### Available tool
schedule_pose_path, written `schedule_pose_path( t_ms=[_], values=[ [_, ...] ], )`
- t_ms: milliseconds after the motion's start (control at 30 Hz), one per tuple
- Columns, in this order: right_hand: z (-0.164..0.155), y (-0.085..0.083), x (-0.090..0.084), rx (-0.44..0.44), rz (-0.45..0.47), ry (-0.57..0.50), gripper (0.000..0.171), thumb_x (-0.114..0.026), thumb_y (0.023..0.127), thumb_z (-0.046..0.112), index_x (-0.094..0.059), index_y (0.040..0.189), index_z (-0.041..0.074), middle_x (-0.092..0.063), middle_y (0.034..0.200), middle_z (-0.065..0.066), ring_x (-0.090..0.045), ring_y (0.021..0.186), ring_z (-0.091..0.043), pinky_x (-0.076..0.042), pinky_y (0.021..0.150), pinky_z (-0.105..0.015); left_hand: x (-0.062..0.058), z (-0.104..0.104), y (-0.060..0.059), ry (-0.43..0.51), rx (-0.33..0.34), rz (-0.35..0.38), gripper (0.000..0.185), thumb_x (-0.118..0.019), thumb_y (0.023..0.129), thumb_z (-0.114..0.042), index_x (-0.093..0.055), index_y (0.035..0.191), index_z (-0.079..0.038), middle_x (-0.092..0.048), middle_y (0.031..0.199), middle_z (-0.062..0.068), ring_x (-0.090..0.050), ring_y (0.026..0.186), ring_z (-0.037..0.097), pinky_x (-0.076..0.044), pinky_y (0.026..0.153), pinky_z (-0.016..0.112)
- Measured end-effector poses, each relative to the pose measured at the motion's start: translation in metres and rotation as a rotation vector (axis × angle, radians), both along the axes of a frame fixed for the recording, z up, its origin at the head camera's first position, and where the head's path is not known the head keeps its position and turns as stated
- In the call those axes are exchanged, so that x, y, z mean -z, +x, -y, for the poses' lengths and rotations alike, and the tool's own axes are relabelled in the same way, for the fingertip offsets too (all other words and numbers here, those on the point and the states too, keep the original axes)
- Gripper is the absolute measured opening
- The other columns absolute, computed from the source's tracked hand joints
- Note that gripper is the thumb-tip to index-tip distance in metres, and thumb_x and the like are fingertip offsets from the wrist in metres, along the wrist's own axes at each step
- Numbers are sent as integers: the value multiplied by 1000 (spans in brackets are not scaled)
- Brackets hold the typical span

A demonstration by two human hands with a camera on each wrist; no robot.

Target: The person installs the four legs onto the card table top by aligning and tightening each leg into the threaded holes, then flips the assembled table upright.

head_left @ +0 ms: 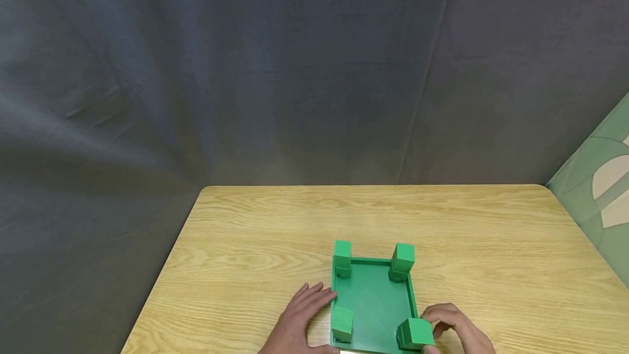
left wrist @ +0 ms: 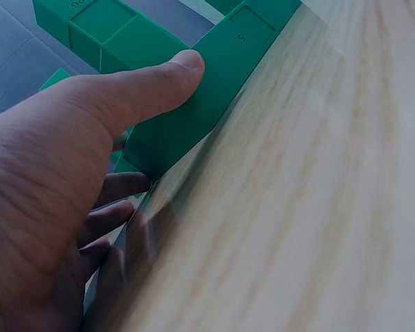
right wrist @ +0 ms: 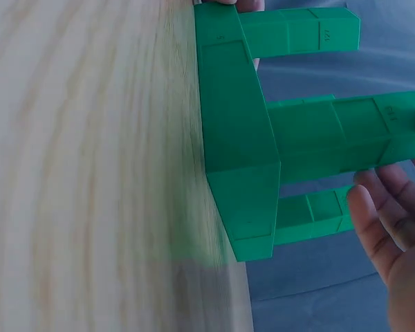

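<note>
Currently the green tray (head_left: 374, 299) is steadied by the flat left hand (head_left: 302, 318); its near right post (head_left: 415, 334) is pinched by the right hand (head_left: 454, 326), and could be snapped off if twisted.

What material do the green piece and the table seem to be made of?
Green piece: likely moulded or printed plastic, matte, one even colour, crisp edges, small raised marks on its legs. Table: wood or wood-look laminate, light grain lines, smooth with a faint sheen; which one is hard to tell.

Both hands (head_left: 307, 316) are bare, with no gloves, rings or sleeves in view
</note>
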State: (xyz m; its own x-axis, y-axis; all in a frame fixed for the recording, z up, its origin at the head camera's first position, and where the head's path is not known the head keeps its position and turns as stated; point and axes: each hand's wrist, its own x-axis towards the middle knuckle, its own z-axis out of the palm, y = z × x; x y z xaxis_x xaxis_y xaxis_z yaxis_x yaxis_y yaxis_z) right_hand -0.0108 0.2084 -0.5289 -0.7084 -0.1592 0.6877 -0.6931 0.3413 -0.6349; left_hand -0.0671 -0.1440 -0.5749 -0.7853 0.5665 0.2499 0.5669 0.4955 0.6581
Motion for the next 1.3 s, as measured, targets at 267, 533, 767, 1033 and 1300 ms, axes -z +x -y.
schedule_pose_path(
  t_ms=[267,533,767,1033,1300],
  values=[
    [-1,0,2,42,25,13,80,-96,53,-20,-69,126,-2,-70,109,5,-62,80,-5,-49,59,-19,0,0,0,0,-3,18,88,-83,94,-63,-50,169,-29,-57,166,-8,-51,156,26,-38,131,55],
    [4,0,4,17,-73,19,52,-92,80,-5,-78,130,-7,-66,106,2,-57,82,-6,-45,62,-18,1,0,0,-2,2,-18,87,-80,95,-67,-51,168,-29,-57,165,-8,-52,155,25,-40,130,55],
    [3,1,0,27,-11,-10,58,-81,72,-22,-78,127,-5,-70,107,1,-61,85,-6,-47,62,-20,0,0,0,0,-2,-3,88,-79,95,-67,-50,169,-29,-57,166,-8,-51,156,25,-40,130,57],
    [12,5,-1,124,11,-74,66,-96,56,-21,-73,114,-1,-72,109,-2,-61,79,-6,-49,57,-24,-1,-1,0,4,5,6,88,-80,96,-66,-50,169,-28,-57,165,-7,-51,156,26,-39,130,57],
    [22,9,-9,205,48,-111,67,-92,48,-30,-73,105,0,-73,103,3,-64,77,-6,-49,56,-23,0,0,0,2,-1,-20,87,-79,96,-67,-51,168,-27,-58,165,-6,-52,155,27,-40,130,56]
  ],
)
